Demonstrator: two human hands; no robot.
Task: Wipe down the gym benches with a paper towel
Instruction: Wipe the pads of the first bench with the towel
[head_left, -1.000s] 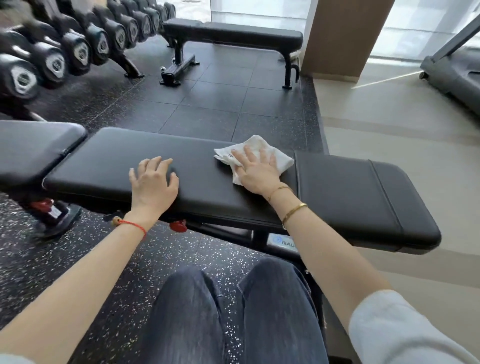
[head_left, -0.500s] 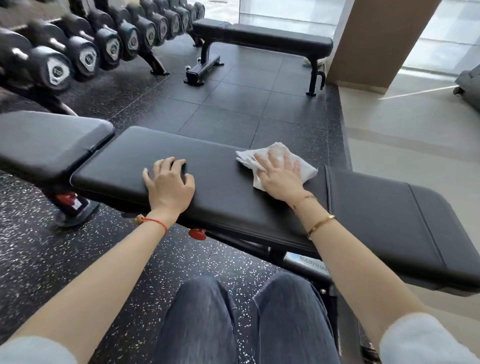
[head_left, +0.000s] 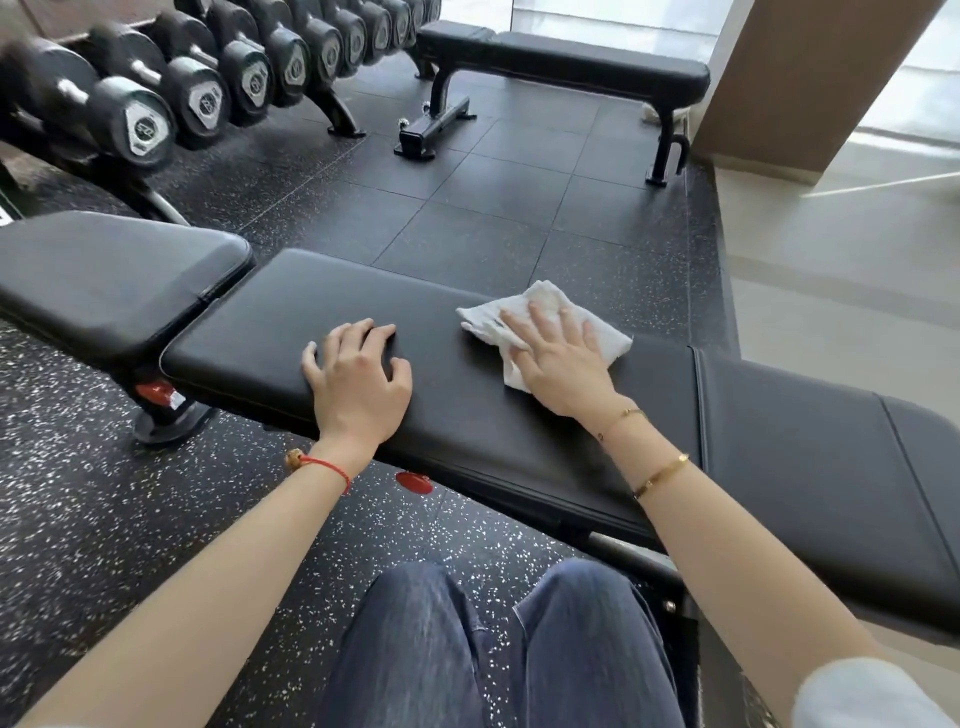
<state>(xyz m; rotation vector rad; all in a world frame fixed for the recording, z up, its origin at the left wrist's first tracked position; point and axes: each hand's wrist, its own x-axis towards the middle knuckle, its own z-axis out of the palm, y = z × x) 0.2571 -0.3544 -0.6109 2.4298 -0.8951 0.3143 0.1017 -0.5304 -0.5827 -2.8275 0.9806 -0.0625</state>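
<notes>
A black padded gym bench (head_left: 467, 431) runs across in front of my knees. A crumpled white paper towel (head_left: 550, 306) lies on its long pad near the far edge. My right hand (head_left: 561, 364) presses flat on the towel with fingers spread. My left hand (head_left: 358, 379) rests palm down on the bare pad to the left, fingers slightly curled, holding nothing. The bench's second pad (head_left: 831, 483) continues to the right past a seam.
Another bench pad (head_left: 104, 275) sits at the left. A second flat bench (head_left: 561, 62) stands at the back. A dumbbell rack (head_left: 208, 88) lines the far left. A brown pillar (head_left: 810, 78) rises at the back right beside a pale floor (head_left: 841, 270).
The view has shifted, so the bench and hands sit further right in frame. My right hand and the towel stay near the pad's far edge by the seam; my left hand stays put.
</notes>
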